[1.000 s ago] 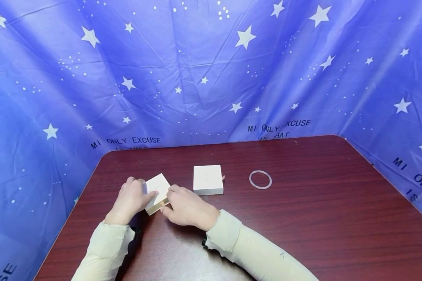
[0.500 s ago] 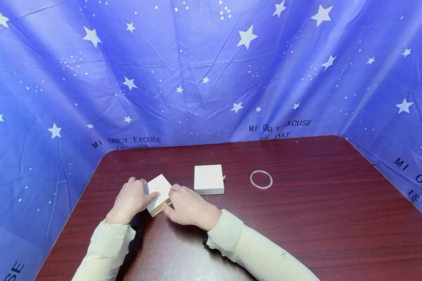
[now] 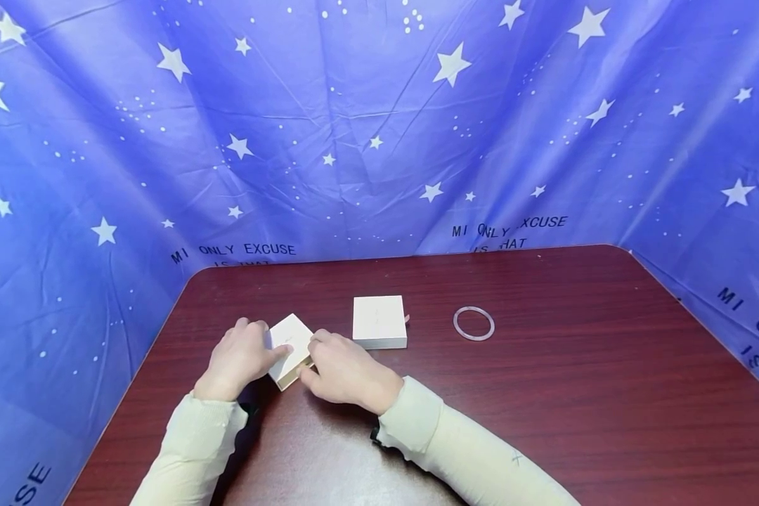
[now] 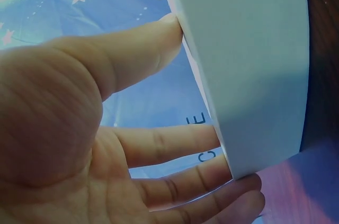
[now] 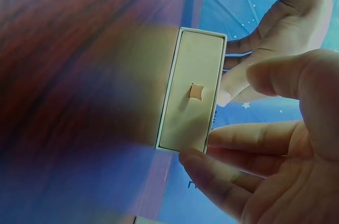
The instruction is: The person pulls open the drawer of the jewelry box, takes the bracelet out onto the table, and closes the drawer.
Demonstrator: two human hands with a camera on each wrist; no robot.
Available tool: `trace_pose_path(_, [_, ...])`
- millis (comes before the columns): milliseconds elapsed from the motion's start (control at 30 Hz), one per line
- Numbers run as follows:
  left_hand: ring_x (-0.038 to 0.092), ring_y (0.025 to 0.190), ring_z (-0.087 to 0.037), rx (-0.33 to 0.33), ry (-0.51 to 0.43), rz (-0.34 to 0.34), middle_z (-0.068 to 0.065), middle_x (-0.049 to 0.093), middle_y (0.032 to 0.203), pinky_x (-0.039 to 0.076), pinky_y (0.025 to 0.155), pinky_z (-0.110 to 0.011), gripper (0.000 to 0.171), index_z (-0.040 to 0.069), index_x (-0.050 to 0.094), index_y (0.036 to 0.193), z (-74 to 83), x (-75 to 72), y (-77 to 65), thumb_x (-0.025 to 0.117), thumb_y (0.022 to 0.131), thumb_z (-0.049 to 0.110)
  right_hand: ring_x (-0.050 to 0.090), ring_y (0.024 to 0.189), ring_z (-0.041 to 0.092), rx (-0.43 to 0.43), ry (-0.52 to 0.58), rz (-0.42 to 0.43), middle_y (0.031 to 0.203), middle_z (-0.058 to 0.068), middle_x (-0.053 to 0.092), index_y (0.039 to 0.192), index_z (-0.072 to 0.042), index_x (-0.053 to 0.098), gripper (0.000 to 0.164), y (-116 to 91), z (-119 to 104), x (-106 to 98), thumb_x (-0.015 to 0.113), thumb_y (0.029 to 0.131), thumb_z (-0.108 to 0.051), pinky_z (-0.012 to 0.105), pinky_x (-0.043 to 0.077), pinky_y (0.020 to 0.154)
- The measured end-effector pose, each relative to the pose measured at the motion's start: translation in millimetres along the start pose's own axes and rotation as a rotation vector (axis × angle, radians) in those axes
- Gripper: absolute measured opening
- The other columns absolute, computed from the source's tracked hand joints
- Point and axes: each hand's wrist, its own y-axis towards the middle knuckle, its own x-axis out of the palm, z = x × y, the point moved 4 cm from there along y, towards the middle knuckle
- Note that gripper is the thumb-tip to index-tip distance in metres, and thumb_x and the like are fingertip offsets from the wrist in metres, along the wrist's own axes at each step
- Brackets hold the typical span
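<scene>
A small white drawer box with a pale gold front and a small pinkish pull tab stands on the table, turned at an angle. My left hand grips it from the left, thumb on the top face and fingers at the far side. My right hand is at its right corner; in the right wrist view the fingertips touch the box edge, while the thumb stands apart in front of the drawer face. The drawer front sits within the white sleeve's rim.
A second white box with a pink tab on its right side lies behind my right hand. Further right is a pale lilac bangle-like ring. A blue star-print curtain hangs behind the dark red table.
My hands and the held box stay almost in place; the whole view shifts slightly. My right thumb moves a little at the front of the box, where less gold shows now.
</scene>
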Motion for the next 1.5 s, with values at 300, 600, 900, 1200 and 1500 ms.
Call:
trace_pose_path(300, [0.053, 0.067, -0.029, -0.001, 0.010, -0.025, -0.013, 0.050, 0.077, 0.045, 0.058, -0.044, 0.039, 0.002, 0.062, 0.083, 0.0, -1.5, -1.9, 0.075, 0.077, 0.039, 0.055, 0.072, 0.014, 0.013, -0.002, -0.012, 0.092, 0.000, 0.057, 0.081, -0.011, 0.061, 0.018, -2.4, 2.1, 2.0, 0.058, 0.086, -0.028, 0.027, 0.048, 0.066])
trace_pose_path(600, [0.054, 0.069, -0.027, -0.008, 0.012, -0.066, -0.011, 0.054, 0.078, 0.046, 0.060, -0.045, 0.037, 0.003, 0.064, 0.086, 0.7, -3.2, -2.7, 0.075, 0.078, 0.038, 0.054, 0.073, 0.012, 0.016, 0.002, -0.007, 0.096, 0.000, 0.058, 0.085, -0.010, 0.062, 0.018, -5.5, 3.5, 0.3, 0.058, 0.087, -0.028, 0.027, 0.048, 0.066])
trace_pose_path(900, [0.053, 0.065, -0.024, -0.003, 0.001, -0.078, -0.007, 0.053, 0.071, 0.043, 0.055, -0.040, 0.034, 0.006, 0.062, 0.080, 2.7, -2.7, -3.4, 0.075, 0.077, 0.037, 0.054, 0.075, 0.012, 0.006, -0.001, -0.011, 0.097, 0.001, 0.058, 0.083, -0.010, 0.061, 0.019, -8.6, 5.0, -0.1, 0.059, 0.088, -0.029, 0.026, 0.048, 0.069])
trace_pose_path(1200, [0.046, 0.059, -0.020, -0.007, -0.022, -0.093, -0.002, 0.043, 0.061, 0.035, 0.050, -0.033, 0.038, 0.012, 0.052, 0.064, 3.1, -1.0, -3.4, 0.075, 0.077, 0.039, 0.051, 0.071, 0.011, -0.003, 0.030, -0.004, 0.095, 0.000, 0.056, 0.083, -0.010, 0.060, 0.017, -12.9, 9.2, -0.8, 0.059, 0.087, -0.026, 0.025, 0.046, 0.064])
trace_pose_path(1500, [0.044, 0.056, -0.018, 0.005, -0.041, -0.097, -0.001, 0.045, 0.059, 0.033, 0.047, -0.032, 0.039, 0.013, 0.051, 0.060, 7.4, -0.8, -4.9, 0.075, 0.076, 0.039, 0.054, 0.072, 0.012, -0.011, 0.025, -0.004, 0.098, 0.001, 0.057, 0.082, -0.010, 0.059, 0.017, -17.8, 12.7, -3.0, 0.062, 0.087, -0.026, 0.025, 0.048, 0.067])
